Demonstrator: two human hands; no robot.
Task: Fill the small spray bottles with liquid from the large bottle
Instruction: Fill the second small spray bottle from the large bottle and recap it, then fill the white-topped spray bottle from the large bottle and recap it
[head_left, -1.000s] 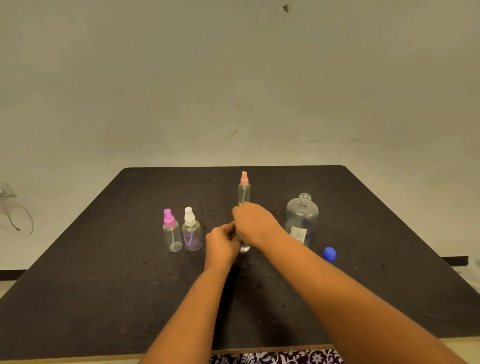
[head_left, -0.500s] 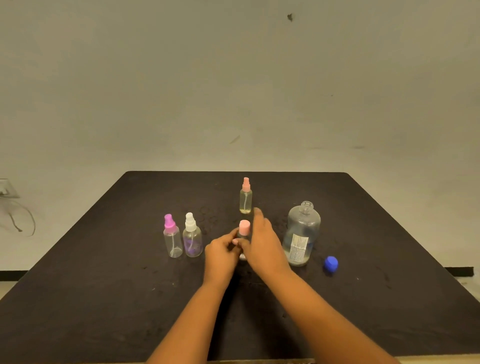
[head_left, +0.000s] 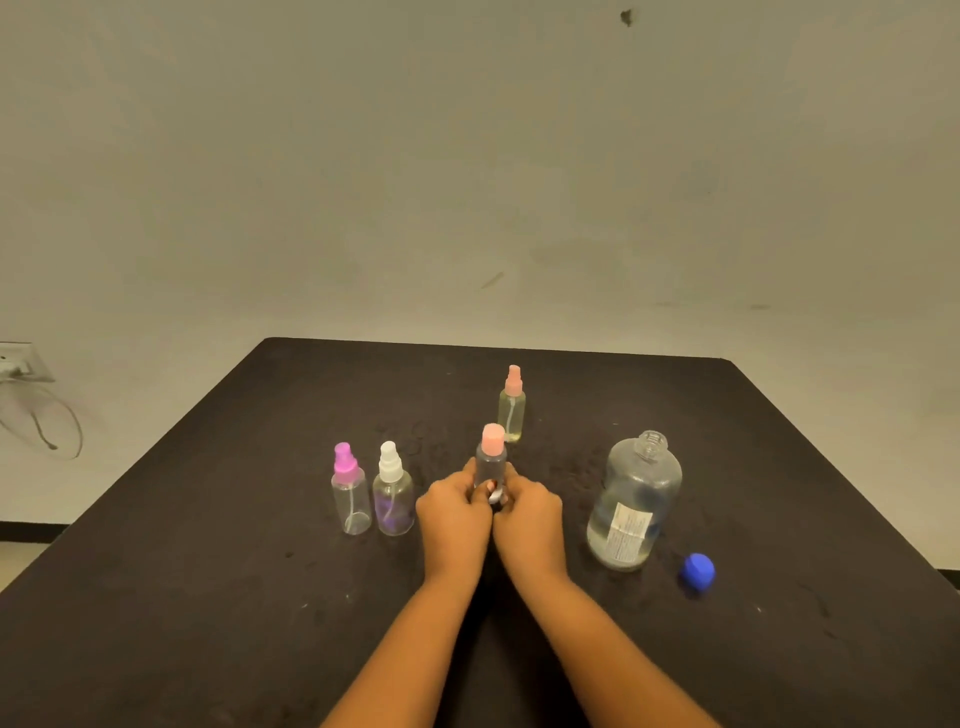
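Tabletop (head_left: 208, 597): left hand (head_left: 453, 517), bottle (head_left: 491, 462), right hand (head_left: 532, 517)

We found the large bottle (head_left: 634, 499) upright at right, clear, uncapped, labelled, partly full; the magenta-capped spray bottle (head_left: 351, 493) and white-capped spray bottle (head_left: 393, 493) stood together at left; the centre pink-capped spray bottle (head_left: 491, 457) stood upright; the far pink-capped spray bottle (head_left: 512, 408) held yellowish liquid.

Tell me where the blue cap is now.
In the head view, the blue cap lies on the table, just right of the large bottle.
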